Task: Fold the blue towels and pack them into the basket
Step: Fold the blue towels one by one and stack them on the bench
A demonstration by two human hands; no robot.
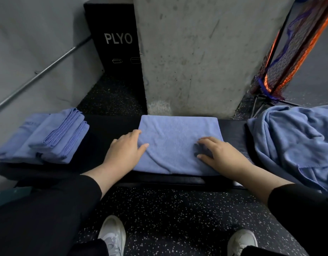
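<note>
Black box (113, 39) reads "PLYO" — hands pressing blue towel (178, 143).

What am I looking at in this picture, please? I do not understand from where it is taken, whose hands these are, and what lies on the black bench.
There is one picture, taken by a wide-angle camera worn on a person's head, looking forward and down. No machine is here; the two hands are the person's own.

The left hand and the right hand both lie on a partly folded blue towel in the middle of the black padded bench. The fingers look relaxed and rest on the cloth; neither hand has a grip on anything.

On the left end of the bench sits a stack of folded towels. On the right is a heap of unfolded blue cloth. Behind stand a concrete pillar and a black box marked PLYO. No basket shows here.
</note>
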